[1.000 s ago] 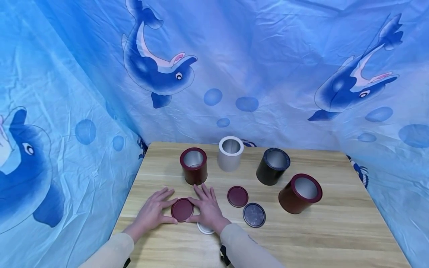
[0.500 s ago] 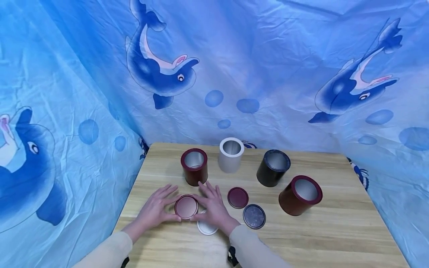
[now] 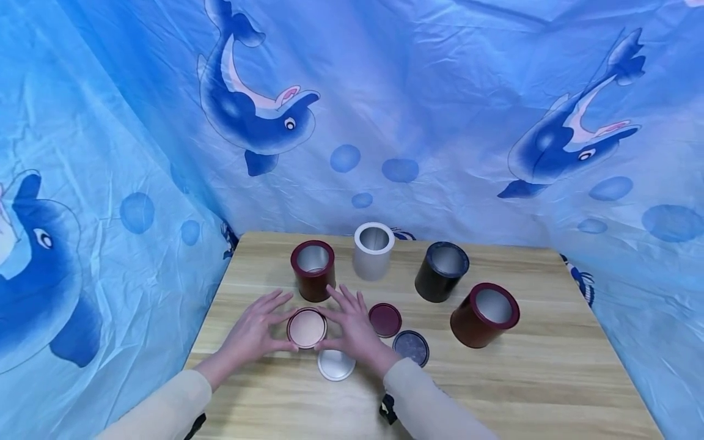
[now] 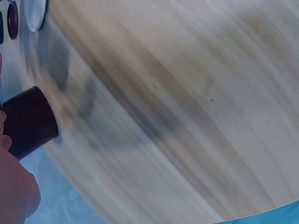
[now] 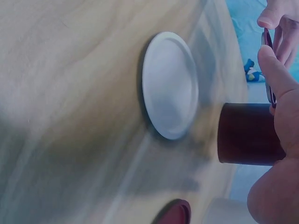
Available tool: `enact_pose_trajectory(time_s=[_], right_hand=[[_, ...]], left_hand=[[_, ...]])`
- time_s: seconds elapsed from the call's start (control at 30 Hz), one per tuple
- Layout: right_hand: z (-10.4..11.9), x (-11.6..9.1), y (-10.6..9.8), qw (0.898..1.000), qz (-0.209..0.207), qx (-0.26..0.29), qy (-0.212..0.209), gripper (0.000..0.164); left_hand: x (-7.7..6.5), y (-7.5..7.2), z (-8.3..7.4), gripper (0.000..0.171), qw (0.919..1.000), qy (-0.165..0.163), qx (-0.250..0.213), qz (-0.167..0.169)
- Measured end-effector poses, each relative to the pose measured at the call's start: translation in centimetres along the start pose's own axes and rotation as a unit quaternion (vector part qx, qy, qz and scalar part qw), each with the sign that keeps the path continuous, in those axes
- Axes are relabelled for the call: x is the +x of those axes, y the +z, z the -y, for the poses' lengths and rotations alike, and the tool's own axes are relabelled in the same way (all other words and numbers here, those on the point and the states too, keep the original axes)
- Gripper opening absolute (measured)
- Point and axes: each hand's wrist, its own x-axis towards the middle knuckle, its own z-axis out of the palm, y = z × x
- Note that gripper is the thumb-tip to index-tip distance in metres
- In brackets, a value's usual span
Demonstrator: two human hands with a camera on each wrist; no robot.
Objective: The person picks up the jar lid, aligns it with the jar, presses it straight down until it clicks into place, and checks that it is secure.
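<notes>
Between the hands is a round dark-red lid, its top pale with glare. The left hand pinches its left edge with thumb and fingertip. From the opposite side, the right hand pinches the right edge. The right wrist view shows the lid edge-on, raised off the table. Just beyond the hands stands an open dark-red canister, upright. A white lid lies flat on the table below the right hand's thumb. The left wrist view catches only part of the left hand.
A white canister and a black canister stand open at the back. Another dark-red canister is on the right. A second red lid and a black lid lie on the wooden table.
Both hands have lifted the red lid and carried it away from the body, toward the near dark-red canister. The white lid below has come more into view.
</notes>
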Motion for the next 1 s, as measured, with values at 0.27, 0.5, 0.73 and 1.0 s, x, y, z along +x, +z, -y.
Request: enact_pose_trajectory(time_s=[0.27,0.5,0.73,1.0], right_hand=[[0.0,0.2,-1.5,1.0,-0.005,-0.005,-0.025,0.081],[0.0,0.6,-3.4,0.999,0.003,-0.006,-0.033,0.08],[0.2,0.7,-5.1,1.0,-0.004,-0.001,-0.029,0.078],[-0.2,0.6,-6.6,0.998,-0.029,0.008,-0.058,0.077]], left_hand=[[0.5,-0.8,-0.7,0.081,0.9999,-0.005,-0.008,-0.005],[1.6,-1.8,-1.3,0.083,0.9999,0.0,-0.01,-0.012],[2.5,-2.6,-2.1,0.084,0.9998,0.002,-0.011,-0.019],[3.6,-3.3,-2.8,0.082,0.9991,0.021,0.001,-0.038]])
